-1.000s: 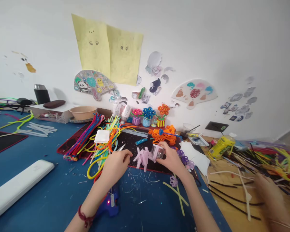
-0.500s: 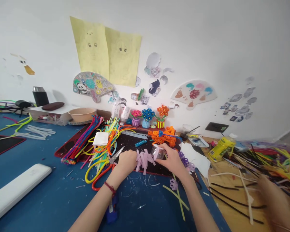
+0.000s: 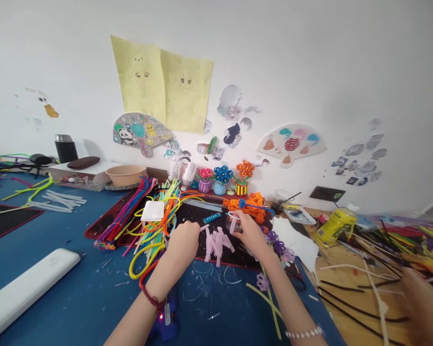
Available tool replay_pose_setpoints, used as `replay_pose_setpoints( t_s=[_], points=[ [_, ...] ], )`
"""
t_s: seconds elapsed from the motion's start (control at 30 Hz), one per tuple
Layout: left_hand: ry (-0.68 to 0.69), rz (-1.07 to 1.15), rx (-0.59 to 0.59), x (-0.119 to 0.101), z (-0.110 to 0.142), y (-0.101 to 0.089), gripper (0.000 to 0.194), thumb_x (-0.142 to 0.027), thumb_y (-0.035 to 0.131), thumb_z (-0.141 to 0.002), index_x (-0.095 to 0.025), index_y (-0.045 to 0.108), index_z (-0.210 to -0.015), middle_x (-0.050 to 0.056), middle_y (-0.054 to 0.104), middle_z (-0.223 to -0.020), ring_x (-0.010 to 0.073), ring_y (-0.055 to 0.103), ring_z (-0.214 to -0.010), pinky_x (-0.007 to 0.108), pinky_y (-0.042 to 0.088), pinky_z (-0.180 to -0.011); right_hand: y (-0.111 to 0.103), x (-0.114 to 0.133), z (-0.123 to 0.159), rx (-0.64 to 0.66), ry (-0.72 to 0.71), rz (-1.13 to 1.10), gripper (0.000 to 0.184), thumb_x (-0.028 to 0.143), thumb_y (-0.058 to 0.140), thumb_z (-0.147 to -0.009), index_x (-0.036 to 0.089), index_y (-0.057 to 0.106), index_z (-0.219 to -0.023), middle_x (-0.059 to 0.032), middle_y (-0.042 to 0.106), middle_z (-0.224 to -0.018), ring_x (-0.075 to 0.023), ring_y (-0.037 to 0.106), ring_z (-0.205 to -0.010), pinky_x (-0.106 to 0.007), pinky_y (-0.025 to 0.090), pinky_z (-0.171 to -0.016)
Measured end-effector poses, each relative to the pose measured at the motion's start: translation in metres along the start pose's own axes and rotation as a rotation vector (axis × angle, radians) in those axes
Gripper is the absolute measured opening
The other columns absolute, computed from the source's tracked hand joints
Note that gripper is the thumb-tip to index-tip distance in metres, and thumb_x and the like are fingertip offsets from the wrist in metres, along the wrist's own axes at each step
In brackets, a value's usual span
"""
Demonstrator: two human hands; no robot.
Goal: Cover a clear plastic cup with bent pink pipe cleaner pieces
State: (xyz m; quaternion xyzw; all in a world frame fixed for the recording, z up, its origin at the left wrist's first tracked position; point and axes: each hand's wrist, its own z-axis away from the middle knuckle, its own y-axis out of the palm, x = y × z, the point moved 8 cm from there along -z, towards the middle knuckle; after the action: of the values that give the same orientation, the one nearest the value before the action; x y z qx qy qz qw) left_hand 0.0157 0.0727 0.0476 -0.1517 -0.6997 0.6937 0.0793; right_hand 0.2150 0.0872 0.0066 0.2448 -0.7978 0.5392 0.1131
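Observation:
My left hand [image 3: 185,242] is closed, pinching a short lilac pipe cleaner piece [image 3: 204,228] that sticks out to the right. Just beside it lies a heap of similar lilac pieces [image 3: 216,245] on the dark mat. In my right hand [image 3: 250,233] is a small clear jar [image 3: 233,222] with a lilac strip against its side; fingers cover part of it. Purple pipe cleaner flowers [image 3: 279,246] lie by my right wrist. Yellow and red scissor-like handles [image 3: 137,262] show left of my left hand, blades hidden. A blue glue gun [image 3: 166,327] with a lit red light is under my left forearm.
Bundled coloured pipe cleaners [image 3: 130,211] lie left of my hands, a white power strip [image 3: 36,293] further left. Behind stand potted pipe cleaner flowers [image 3: 222,180] and an orange flower heap [image 3: 256,204]. A yellow bottle [image 3: 335,226] and another person's blurred arm [image 3: 424,307] are at right.
My left hand has come away from the heap with a lilac piece showing in its fingers. My right hand still holds the jar, now turned more upright. The view has shifted slightly.

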Motion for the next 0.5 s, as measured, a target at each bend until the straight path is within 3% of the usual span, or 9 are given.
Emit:
replay_pose_setpoints(
  t_s=[0.17, 0.3, 0.43, 0.5],
  points=[
    [-0.036, 0.041, -0.066, 0.013, 0.011, -0.023, 0.025, -0.016, 0.037, -0.093, -0.010, 0.061, -0.097, 0.016, 0.068, -0.083, 0.0273, 0.068, -0.080, 0.030, 0.044, -0.063, 0.011, 0.004, -0.003, 0.098, -0.033, 0.002, 0.064, 0.003, 0.072, -0.062, 0.021, 0.049, -0.119, -0.0108, 0.059, -0.117, -0.0289, 0.056, -0.112, -0.040, 0.044, -0.092],
    [-0.013, 0.315, -0.126, 0.022, 0.018, -0.036, 0.025, -0.023, 0.040, -0.093, -0.017, 0.062, -0.083, 0.005, 0.068, -0.068, 0.0190, 0.064, -0.065, 0.025, 0.038, -0.058, 0.009, 0.006, 0.001, 0.122, -0.039, -0.027, 0.063, 0.002, 0.072, -0.061, 0.023, 0.053, -0.117, -0.0078, 0.060, -0.117, -0.0273, 0.056, -0.111, -0.041, 0.043, -0.094],
    [0.046, 0.561, -0.196, 0.024, 0.026, -0.045, 0.029, -0.018, 0.038, -0.091, -0.018, 0.063, -0.076, 0.001, 0.066, -0.063, 0.0153, 0.059, -0.059, 0.024, 0.036, -0.059, -0.012, 0.026, 0.010, 0.045, -0.004, -0.077, 0.040, 0.010, 0.062, -0.077, 0.022, 0.055, -0.115, -0.0079, 0.062, -0.114, -0.0256, 0.056, -0.110, -0.043, 0.042, -0.095],
    [0.101, 0.649, -0.159, 0.016, 0.030, -0.045, 0.025, -0.021, 0.041, -0.090, -0.018, 0.064, -0.080, 0.000, 0.066, -0.062, 0.0142, 0.057, -0.057, 0.024, 0.036, -0.058, -0.029, 0.047, 0.017, -0.032, 0.032, -0.282, 0.028, 0.025, 0.054, -0.088, 0.022, 0.054, -0.116, -0.0073, 0.065, -0.107, -0.0214, 0.061, -0.100, -0.036, 0.047, -0.087]
  ],
)
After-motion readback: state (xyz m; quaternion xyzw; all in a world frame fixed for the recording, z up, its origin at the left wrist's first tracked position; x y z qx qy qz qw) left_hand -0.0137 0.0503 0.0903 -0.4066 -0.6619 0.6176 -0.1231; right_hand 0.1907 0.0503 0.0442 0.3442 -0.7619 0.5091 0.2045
